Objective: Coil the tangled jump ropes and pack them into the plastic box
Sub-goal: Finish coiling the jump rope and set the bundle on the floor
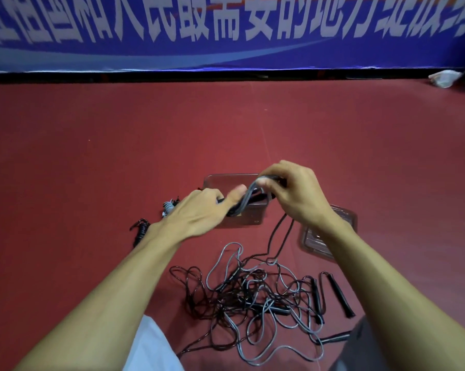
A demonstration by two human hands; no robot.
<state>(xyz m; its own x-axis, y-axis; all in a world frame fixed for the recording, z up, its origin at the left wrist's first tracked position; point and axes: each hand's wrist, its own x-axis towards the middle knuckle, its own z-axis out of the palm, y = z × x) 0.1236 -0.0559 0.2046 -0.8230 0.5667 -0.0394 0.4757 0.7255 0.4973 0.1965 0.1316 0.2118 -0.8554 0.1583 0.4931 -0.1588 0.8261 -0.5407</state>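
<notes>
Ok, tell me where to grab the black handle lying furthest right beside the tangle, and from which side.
Pinch the black handle round its middle, from above and from its right. It lies flat on the red floor with nothing across it, while a second handle lies close on its left and its rope leaves the far end.

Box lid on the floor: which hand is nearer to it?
Right. The right hand sits just up-left of the lid, its forearm crossing over it; the left hand is farther left, across the plastic box.
</notes>
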